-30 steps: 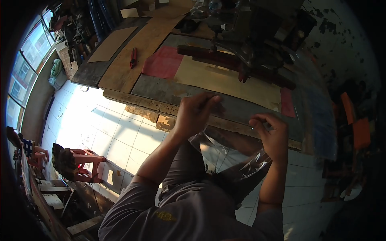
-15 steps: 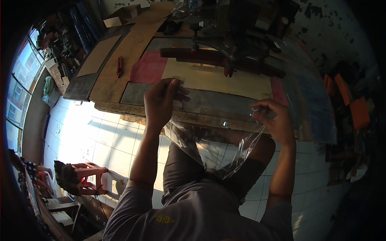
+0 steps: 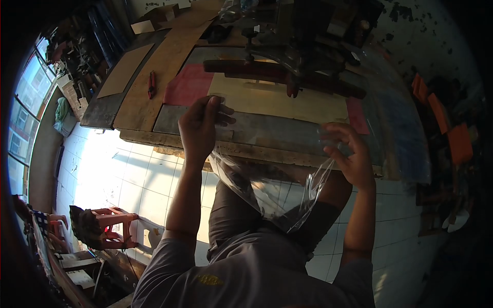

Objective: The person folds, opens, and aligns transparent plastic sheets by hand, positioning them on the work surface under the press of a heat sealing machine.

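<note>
Left hand [image 3: 198,123]: raised in front of the red piece at the left, above the front edge of the counter [image 3: 137,103]; back turned mostly toward the head view, thumb upright.
Left fingers: pinching the upper edge of the clear plastic film [image 3: 232,175] between thumb and index; others bent toward the right, slightly parted.
Left forearm: rising steeply from a bent elbow, nearly upright in view.
Right hand [image 3: 354,156]: held a little lower, near the front edge, well apart from the left; turned inward.
Right fingers: curved toward the left, with a gap between thumb and index; close to the film, but cannot tell whether gripping it.
Right forearm: also steep, running up from the sleeve to a wrist bent inward.
Clear plastic film: hanging loose between both hands, sagging in shiny folds over the thighs [image 3: 233,205].
Yellow sheet [image 3: 275,101]: lying flat beyond the hands on a grey panel [image 3: 246,124], between a left red piece [image 3: 188,84] and a right red piece [image 3: 358,117].
Dark bar [image 3: 246,69]: above the yellow sheet, crossing over it.
Red tool [image 3: 151,85]: resting on the wooden part at the left.
</note>
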### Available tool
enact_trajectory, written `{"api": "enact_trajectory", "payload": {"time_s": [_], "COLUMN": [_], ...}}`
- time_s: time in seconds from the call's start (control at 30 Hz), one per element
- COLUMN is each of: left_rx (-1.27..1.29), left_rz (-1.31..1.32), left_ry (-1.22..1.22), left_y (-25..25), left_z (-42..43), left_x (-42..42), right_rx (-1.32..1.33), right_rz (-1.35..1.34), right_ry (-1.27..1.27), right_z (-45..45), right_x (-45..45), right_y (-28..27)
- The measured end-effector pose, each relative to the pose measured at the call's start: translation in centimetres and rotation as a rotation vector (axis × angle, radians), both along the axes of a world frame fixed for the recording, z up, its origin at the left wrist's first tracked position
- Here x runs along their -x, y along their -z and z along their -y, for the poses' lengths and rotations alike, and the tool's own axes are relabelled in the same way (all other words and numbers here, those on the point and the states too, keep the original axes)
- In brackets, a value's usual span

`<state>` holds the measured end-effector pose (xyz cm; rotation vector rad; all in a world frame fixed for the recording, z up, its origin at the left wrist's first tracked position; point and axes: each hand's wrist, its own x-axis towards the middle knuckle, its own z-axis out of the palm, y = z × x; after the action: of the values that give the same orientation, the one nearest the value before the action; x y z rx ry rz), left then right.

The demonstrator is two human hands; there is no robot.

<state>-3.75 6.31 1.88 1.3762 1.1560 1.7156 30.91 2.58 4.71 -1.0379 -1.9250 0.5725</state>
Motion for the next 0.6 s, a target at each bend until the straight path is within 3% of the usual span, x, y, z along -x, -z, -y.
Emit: {"api": "enact_trajectory", "payload": {"time_s": [0.03, 0.13, 0.33, 0.53, 0.6], "left_rx": [0.009, 0.009, -0.03, -0.044, -0.059], "left_rz": [0.012, 0.013, -0.009, -0.027, -0.046], "left_ry": [-0.003, 0.016, 0.007, 0.0, -0.01], "left_y": [0.0, 0.1, 0.4, 0.3, 0.2], "left_z": [-0.1, -0.2, 0.0, 0.1, 0.2], "left_x": [0.1, 0.3, -0.1, 0.3, 0.3], "right_rx": [-0.107, -0.09, 0.173, -0.033, 0.089], "right_rz": [0.09, 0.188, 0.298, 0.184, 0.151], "right_ry": [-0.026, -0.032, 0.022, -0.234, -0.25], "right_z": [-0.1, 0.1, 0.0, -1.4, -1.6], "right_x": [-0.2, 0.0, 0.0, -0.8, -1.2], "right_y": [0.0, -0.5, -1.4, -0.8, -0.1]}}
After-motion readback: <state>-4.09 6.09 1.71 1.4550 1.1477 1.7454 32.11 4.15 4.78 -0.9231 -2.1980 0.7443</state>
